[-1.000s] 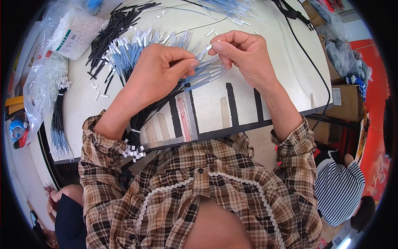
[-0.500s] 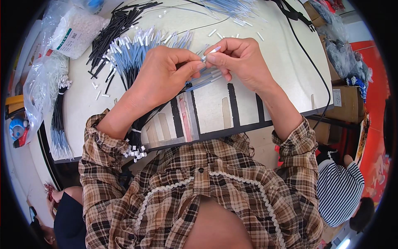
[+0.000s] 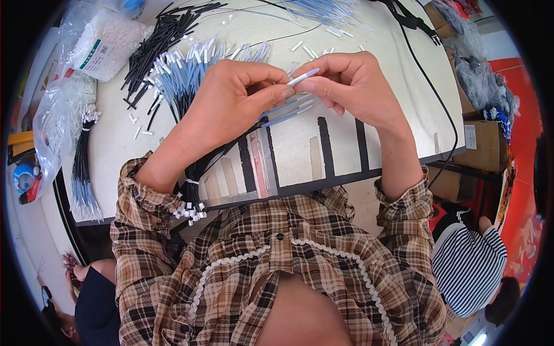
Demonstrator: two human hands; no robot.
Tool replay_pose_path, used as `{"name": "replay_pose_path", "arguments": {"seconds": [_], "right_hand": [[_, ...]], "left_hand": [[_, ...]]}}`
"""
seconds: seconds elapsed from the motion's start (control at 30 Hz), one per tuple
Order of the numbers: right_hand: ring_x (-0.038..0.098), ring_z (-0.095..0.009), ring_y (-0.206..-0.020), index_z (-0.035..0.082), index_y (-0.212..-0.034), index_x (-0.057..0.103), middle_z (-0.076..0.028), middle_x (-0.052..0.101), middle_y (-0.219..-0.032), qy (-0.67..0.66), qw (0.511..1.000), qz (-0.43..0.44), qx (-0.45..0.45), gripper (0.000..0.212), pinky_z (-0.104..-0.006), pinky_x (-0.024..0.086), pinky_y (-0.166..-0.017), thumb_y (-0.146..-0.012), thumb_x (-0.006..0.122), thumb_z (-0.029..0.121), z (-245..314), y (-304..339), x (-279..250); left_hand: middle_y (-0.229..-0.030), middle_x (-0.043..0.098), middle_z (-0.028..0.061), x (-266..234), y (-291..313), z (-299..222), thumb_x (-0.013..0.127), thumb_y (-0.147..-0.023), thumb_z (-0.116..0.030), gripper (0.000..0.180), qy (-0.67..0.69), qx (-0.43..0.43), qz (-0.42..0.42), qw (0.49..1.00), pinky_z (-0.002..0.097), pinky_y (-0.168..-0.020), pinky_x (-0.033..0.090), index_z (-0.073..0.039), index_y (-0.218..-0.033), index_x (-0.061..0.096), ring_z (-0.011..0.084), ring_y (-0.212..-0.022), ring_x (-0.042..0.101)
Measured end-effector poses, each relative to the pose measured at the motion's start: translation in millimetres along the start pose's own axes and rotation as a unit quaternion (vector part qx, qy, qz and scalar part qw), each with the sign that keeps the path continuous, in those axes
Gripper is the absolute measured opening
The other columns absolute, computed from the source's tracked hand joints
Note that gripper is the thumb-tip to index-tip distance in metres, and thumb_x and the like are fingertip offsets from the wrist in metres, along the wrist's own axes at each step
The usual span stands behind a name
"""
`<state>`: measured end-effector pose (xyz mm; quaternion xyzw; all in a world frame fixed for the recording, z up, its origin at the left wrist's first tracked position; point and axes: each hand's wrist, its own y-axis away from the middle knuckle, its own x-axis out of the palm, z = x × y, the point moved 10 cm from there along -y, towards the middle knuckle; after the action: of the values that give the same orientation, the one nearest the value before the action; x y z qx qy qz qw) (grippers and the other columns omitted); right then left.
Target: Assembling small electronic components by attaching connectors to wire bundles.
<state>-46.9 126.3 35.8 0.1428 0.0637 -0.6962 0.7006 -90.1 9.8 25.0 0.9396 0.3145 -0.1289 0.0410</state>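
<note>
My left hand (image 3: 234, 101) is closed in a pinch on the lower end of a wire with a white sleeve (image 3: 302, 77) and a pale purple tip. My right hand (image 3: 360, 86) pinches the same sleeve between thumb and forefinger; its purple tip points up and right. Beneath and beside my left hand spreads a cable bundle (image 3: 173, 81) of black and blue wires with white-sleeved ends. It is tied near the table's front edge, where white connectors (image 3: 191, 212) hang. Which part of the wire my left fingertips cover is hidden.
Black tubes (image 3: 156, 49) lie piled at the back left beside a bag of white pieces (image 3: 107, 46). Another tied bundle (image 3: 83, 155) lies at the left edge. Loose blue wires (image 3: 323, 8) and white sleeves (image 3: 297, 46) lie behind my hands. A black cord (image 3: 430, 81) crosses the right side.
My right hand has shifted slightly right and turned. More of the white sleeve and its purple tip now shows between my hands. My left hand has hardly moved.
</note>
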Motion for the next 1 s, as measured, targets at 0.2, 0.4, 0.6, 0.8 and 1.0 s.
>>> {"name": "replay_pose_path", "arguments": {"seconds": [0.2,0.4,0.6,0.8,1.0], "right_hand": [[0.052,-0.001,-0.055,0.001,-0.087,0.07,0.0,0.063,-0.065,-0.012,0.999,-0.016,-0.033,0.012,-0.0164,0.039,-0.048,-0.083,0.069,0.012,4,-1,0],[0.055,-0.002,-0.059,-0.002,-0.081,0.07,-0.003,0.066,-0.069,-0.015,1.0,-0.016,-0.019,0.01,-0.017,0.041,-0.052,-0.081,0.067,0.008,-1,-2,7],[0.052,-0.003,-0.056,-0.003,-0.078,0.07,-0.003,0.065,-0.065,0.01,1.0,-0.014,-0.007,0.013,-0.0187,0.039,-0.049,-0.08,0.069,0.01,-6,-3,13],[0.048,-0.005,-0.054,-0.001,-0.084,0.069,-0.001,0.06,-0.063,0.111,0.994,-0.006,-0.019,0.015,-0.0216,0.038,-0.048,-0.082,0.067,0.014,-7,-1,-16],[0.057,-0.022,-0.064,0.0,-0.087,0.064,-0.01,0.061,-0.076,0.339,0.912,-0.189,-0.136,0.01,-0.0323,0.047,-0.059,-0.084,0.06,0.009,9,12,-62]], "left_hand": [[-0.073,0.065,0.002,-4,0,-9,0.065,-0.087,-0.009,0.014,-0.086,0.021,0.004,0.996,0.0202,-0.06,0.045,0.004,-0.091,0.068,0.0042,-0.068,0.054],[-0.071,0.064,0.001,-2,1,6,0.065,-0.087,-0.008,0.012,-0.077,-0.019,-0.009,0.997,0.0199,-0.058,0.043,0.003,-0.09,0.068,0.0039,-0.064,0.052],[-0.06,0.061,0.0083,-2,1,11,0.065,-0.083,-0.011,0.014,-0.04,0.016,-0.033,0.999,0.0263,-0.049,0.041,0.003,-0.086,0.068,0.007,-0.052,0.051],[-0.073,0.066,0.0106,4,10,-6,0.064,-0.085,-0.009,0.014,-0.18,0.015,0.037,0.983,0.0272,-0.06,0.045,0.005,-0.088,0.064,0.0153,-0.063,0.057],[-0.078,0.062,0.0142,4,8,-21,0.061,-0.087,-0.009,0.013,-0.221,0.111,0.009,0.969,0.0323,-0.06,0.046,0.004,-0.092,0.064,0.0229,-0.064,0.06]]}}
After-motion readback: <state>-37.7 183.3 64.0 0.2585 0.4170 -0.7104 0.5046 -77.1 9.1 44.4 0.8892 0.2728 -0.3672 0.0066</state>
